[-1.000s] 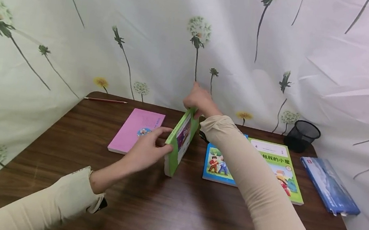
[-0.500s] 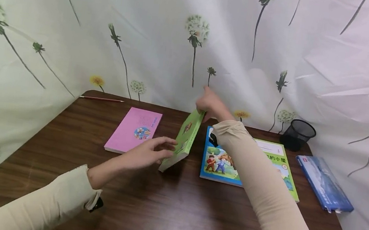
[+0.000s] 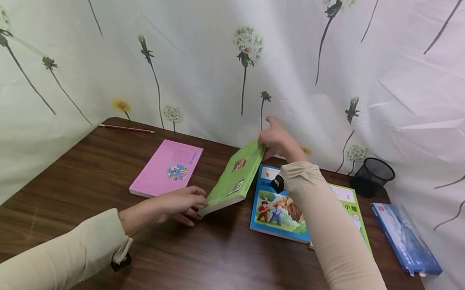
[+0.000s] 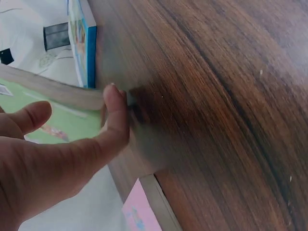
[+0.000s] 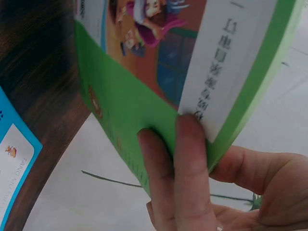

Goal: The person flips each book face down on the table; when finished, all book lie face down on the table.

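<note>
The right hand (image 3: pixel 276 140) pinches the upper corner of a green-covered paperback book (image 3: pixel 233 170) between thumb and fingers, holding it tilted over the dark wood-grain table (image 3: pixel 204 272). The left hand (image 3: pixel 177 204), thumb spread from loosely extended fingers, is at the book's lower corner; whether it touches is unclear. Left of the book lies a flat pink paperback (image 3: pixel 159 170); to its right, a blue-bordered illustrated book (image 3: pixel 258 223), partly behind the right sleeve (image 3: pixel 334 239).

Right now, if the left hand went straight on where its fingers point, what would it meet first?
Likely the tilted rectangular green paperback book, just ahead of the left hand; whether they touch is unclear.
</note>
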{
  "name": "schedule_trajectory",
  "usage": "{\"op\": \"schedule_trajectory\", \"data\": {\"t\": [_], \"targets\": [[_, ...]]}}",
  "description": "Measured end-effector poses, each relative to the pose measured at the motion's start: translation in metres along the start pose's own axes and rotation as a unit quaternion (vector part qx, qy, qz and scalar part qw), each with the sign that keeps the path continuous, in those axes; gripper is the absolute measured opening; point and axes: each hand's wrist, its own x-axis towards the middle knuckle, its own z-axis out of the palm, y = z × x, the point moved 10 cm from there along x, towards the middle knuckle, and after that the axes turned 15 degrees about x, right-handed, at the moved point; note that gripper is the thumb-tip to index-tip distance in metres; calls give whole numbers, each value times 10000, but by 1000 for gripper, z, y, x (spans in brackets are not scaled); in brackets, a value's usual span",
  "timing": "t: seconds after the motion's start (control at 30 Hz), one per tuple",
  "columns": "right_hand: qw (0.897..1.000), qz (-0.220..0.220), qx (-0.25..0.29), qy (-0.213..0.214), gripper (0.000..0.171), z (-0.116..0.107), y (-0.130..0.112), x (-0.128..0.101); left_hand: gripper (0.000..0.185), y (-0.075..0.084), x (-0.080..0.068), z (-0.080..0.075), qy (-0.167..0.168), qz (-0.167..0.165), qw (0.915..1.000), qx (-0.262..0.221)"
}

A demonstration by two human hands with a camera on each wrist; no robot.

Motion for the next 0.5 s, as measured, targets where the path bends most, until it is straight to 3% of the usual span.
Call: {"op": "schedule_trajectory", "data": {"t": [0.13,0.23,0.5], "targets": [[10000,-24,17,-31,97,-6,0,-1,57,1,2,-1,-42,-69,9991,-421],[9999,-54,52,-83,97,-8,1,-1,53,1,2,-6,116,-81,9983,-561],[9992,-195,132,-318,97,-5,10,4,67,-3,-2,-26,674,-154,9972,-277]]}}
